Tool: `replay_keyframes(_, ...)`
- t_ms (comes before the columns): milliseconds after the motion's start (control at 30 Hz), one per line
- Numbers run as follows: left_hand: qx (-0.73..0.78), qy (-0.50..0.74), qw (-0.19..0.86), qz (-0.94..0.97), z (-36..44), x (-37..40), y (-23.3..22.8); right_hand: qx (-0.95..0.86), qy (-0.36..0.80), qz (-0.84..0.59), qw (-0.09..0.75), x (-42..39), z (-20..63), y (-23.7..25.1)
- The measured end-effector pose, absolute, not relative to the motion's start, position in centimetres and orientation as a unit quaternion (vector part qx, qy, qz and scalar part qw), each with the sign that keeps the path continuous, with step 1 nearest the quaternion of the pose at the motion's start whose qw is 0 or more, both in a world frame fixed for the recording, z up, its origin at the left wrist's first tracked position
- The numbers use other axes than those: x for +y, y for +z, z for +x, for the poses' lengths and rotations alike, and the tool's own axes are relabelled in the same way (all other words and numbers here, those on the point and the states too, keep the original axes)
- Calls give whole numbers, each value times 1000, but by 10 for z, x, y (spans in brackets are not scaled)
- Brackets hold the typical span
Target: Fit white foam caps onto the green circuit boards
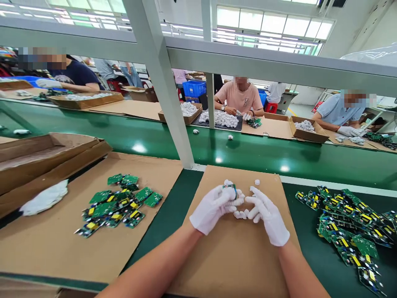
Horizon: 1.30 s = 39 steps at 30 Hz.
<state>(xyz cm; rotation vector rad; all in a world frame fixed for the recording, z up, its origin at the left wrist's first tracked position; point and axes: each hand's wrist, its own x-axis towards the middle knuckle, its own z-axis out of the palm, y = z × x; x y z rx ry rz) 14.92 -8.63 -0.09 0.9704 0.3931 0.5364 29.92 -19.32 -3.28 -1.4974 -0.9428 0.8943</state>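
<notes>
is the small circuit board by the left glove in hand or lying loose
In hand: the gloved left hand curls around the circuit board, leaving its upper part in sight.

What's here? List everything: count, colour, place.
Cardboard sheets: two, brown, foreground left and centre
Board piles: two, green and yellow, left and right
Held board: one, green, centre
Small pieces: several, white, centre sheet
Glove-like item: one, white, left
Long box: at least one, brown, far left
Belt: one, green, middle
Frame: one, pale grey, overhead
Far boxes: several, brown, beyond belt
Co-workers: at least three, navy, pink and light blue tops, beyond belt
Crates: several, blue, background
Stools: several, red, background
Windows: several, pale, background
Left hand: one, white-gloved, at held board
Right hand: one, white-gloved, right of centre
</notes>
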Motion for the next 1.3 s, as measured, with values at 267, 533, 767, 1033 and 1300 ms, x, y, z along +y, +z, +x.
replay_keyframes(267,314,270,527,742,188,16,-16,-602,88,-756,242,-191,288,-49)
replay_keyframes(533,429,213,379,792,236,86,-55,-617,31,-779,112,-187,284,-55)
replay_keyframes(767,393,209,317,838,231,79,-50,-574,49,-793,199,-190,284,-60)
replay_keyframes(1033,314,176,332,872,115,29,-29,-615,-20,-775,142,-189,282,-53)
replay_keyframes(1300,463,134,153,863,-28,22,-29,-709,118,-659,221,-188,272,-64)
